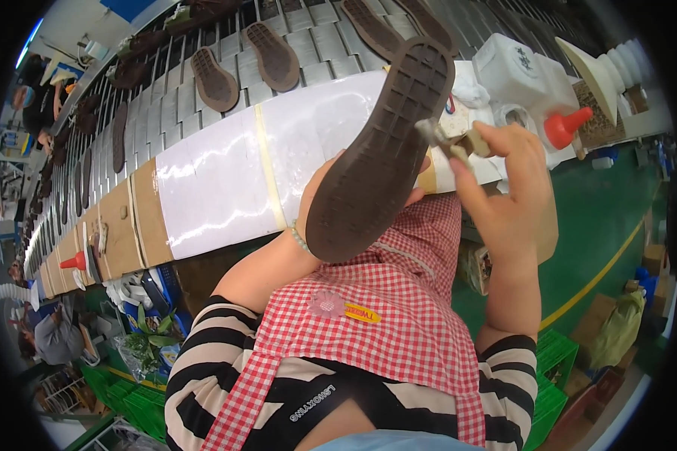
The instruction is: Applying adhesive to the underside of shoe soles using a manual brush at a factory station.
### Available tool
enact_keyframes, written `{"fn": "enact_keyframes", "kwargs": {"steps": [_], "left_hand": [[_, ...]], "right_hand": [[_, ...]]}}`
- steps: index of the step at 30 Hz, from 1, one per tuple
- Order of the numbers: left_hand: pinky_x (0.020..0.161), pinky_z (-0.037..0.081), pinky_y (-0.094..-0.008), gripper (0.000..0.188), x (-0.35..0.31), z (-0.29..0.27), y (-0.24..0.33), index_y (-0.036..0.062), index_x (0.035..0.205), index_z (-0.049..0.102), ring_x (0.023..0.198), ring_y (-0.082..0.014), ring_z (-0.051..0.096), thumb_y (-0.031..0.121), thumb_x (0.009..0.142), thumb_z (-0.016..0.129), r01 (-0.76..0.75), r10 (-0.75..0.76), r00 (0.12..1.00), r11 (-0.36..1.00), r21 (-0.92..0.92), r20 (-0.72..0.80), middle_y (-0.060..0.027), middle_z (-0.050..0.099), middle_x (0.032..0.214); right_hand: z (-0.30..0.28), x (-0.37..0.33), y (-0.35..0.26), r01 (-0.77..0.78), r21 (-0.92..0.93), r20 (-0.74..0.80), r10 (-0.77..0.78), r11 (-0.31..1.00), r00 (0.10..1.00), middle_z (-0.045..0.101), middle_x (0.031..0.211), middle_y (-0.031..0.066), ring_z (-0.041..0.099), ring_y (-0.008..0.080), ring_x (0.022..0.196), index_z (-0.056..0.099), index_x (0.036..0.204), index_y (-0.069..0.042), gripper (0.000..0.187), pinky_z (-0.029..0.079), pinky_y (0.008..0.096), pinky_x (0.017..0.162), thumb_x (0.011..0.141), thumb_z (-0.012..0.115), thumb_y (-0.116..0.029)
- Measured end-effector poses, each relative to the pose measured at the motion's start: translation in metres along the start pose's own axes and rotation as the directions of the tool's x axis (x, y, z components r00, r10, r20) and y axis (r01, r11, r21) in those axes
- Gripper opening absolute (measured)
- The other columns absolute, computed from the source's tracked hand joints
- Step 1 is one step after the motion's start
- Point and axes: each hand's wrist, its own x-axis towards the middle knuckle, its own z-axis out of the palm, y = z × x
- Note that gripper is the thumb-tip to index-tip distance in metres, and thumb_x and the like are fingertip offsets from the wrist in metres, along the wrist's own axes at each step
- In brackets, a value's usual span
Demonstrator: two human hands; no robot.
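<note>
A dark brown shoe sole (368, 165), its gridded tread side showing, is held tilted above the work surface. My left hand (314, 194) grips it from behind, and the fingertips come out past its right edge. My right hand (513, 192) is closed on a small tan brush-like tool (466, 144); its pale, worn tip points at the sole's edge. Blur hides whether the tip touches the sole. Past the right hand lie a white plastic bottle (504, 71) and a red nozzle cap (568, 128).
White sheeting (210, 184) and brown cardboard (147, 207) cover the bench. Beyond it runs a slatted metal conveyor (177, 98) carrying several soles (272, 56). A cream funnel-shaped hood (590, 75) stands at far right. Green crates (557, 357) sit on the floor at right.
</note>
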Motion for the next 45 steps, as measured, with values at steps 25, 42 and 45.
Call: {"fn": "enact_keyframes", "kwargs": {"steps": [25, 42, 45], "left_hand": [[0.118, 0.033, -0.0597, 0.064, -0.011, -0.022, -0.017, 0.0035, 0.156, 0.032, 0.142, -0.0387, 0.042, 0.045, 0.108, 0.036, 0.431, -0.166, 0.890, 0.010, -0.902, 0.424, -0.0177, 0.042, 0.155], [0.097, 0.056, -0.0470, 0.038, 0.019, -0.335, -0.063, 0.0010, 0.124, 0.065, 0.106, -0.0286, 0.070, 0.030, 0.102, 0.053, -0.166, -0.196, 0.934, 0.501, -0.849, -0.299, -0.0134, 0.072, 0.116], [0.093, 0.057, -0.0440, 0.031, 0.047, -0.371, -0.073, 0.0002, 0.121, 0.065, 0.103, -0.0273, 0.071, 0.020, 0.098, 0.061, -0.142, -0.277, 0.907, 0.510, -0.849, -0.318, -0.0132, 0.072, 0.116]], "right_hand": [[0.021, 0.034, 0.007, 0.199, 0.126, 0.034, -0.205, 0.972, 0.978, 0.068, 0.104, 0.0094, 0.061, 0.0308, 0.104, 0.072, 0.113, -0.007, 0.045, 0.047, 0.0411, 0.093, 0.068, 0.081, -0.005], [0.125, -0.050, 0.013, -0.692, 0.688, 0.673, 0.163, 0.219, 0.721, 0.068, 0.113, 0.0081, 0.063, 0.0140, 0.103, 0.059, 0.131, 0.004, 0.043, 0.049, 0.0280, 0.092, 0.089, 0.070, -0.002], [0.119, -0.054, 0.020, -0.687, 0.688, 0.644, 0.240, 0.232, 0.726, 0.068, 0.112, 0.0094, 0.064, 0.0155, 0.102, 0.058, 0.131, 0.004, 0.042, 0.049, 0.0295, 0.093, 0.091, 0.069, -0.003]]}}
